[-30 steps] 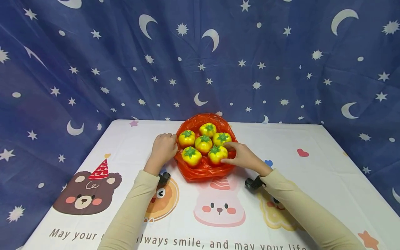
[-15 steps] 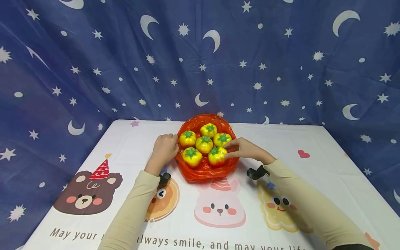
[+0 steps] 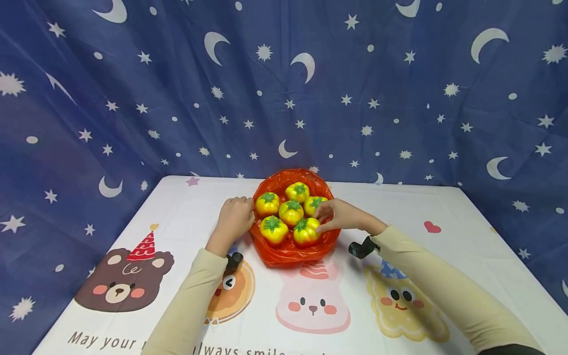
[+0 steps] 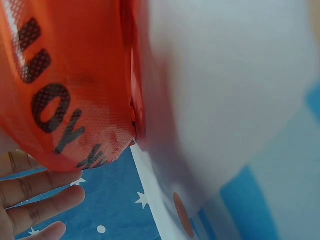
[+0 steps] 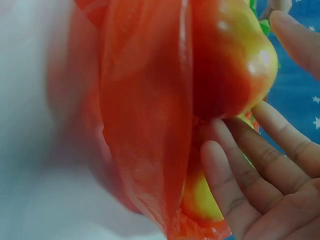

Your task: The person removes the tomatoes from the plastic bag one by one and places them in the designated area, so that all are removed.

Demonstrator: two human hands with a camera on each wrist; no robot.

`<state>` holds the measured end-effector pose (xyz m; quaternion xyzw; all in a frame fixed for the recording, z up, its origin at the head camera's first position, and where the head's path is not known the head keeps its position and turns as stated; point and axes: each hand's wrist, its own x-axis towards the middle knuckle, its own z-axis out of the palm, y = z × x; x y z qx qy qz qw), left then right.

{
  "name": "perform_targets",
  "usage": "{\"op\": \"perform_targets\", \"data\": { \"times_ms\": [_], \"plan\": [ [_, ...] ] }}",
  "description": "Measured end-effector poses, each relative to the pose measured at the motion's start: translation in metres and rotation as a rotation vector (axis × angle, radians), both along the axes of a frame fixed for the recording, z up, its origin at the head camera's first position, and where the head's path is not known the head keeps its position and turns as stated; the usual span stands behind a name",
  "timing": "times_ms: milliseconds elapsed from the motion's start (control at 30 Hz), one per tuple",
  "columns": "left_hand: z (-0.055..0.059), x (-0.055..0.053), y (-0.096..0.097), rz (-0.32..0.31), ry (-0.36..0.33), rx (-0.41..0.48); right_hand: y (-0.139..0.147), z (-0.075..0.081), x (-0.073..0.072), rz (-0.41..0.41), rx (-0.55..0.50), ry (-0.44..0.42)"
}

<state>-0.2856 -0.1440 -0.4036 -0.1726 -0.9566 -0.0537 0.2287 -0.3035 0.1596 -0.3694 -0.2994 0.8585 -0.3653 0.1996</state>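
An open red plastic bag (image 3: 284, 259) holds several yellow-orange tomatoes with green star-shaped tops. My left hand (image 3: 236, 217) grips the bag's left rim; the left wrist view shows its fingers along the printed plastic (image 4: 70, 100), the thumb hidden behind it. My right hand (image 3: 343, 217) reaches over the right rim, thumb and fingers spread beside the front right tomato (image 3: 306, 232). Up close, that tomato (image 5: 235, 60) is red underneath, with an index fingertip right at its lower side and the thumb (image 5: 295, 42) just off its edge. A second tomato (image 5: 202, 197) shows below, behind the fingers.
The bag sits toward the back of a table with a white cartoon-print cloth (image 3: 213, 195). Behind it hangs a blue curtain (image 3: 284, 98) with moons and stars. Black wrist cameras (image 3: 361, 248) are strapped to both wrists.
My right fingers drew closer together half a second ago and are spread again now, reaching in between the right-hand tomatoes. The front right tomato has tilted leftward. My left hand keeps its place.
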Motion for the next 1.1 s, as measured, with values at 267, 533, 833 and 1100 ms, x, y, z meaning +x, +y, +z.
{"op": "perform_targets", "data": {
  "times_ms": [267,533,833,1100],
  "plan": [
    [0.002,0.001,0.001,-0.006,0.009,-0.001,-0.005,-0.001,0.001,0.035,0.064,0.073],
    [0.002,0.001,0.000,-0.007,0.019,0.000,-0.010,0.002,0.001,0.076,0.116,0.137],
    [0.002,0.001,-0.001,-0.011,0.024,0.000,-0.010,-0.002,-0.004,0.044,0.031,-0.008],
    [0.002,0.001,-0.001,-0.013,0.021,-0.001,-0.006,-0.011,-0.007,0.041,-0.081,-0.169]
  ]
}}
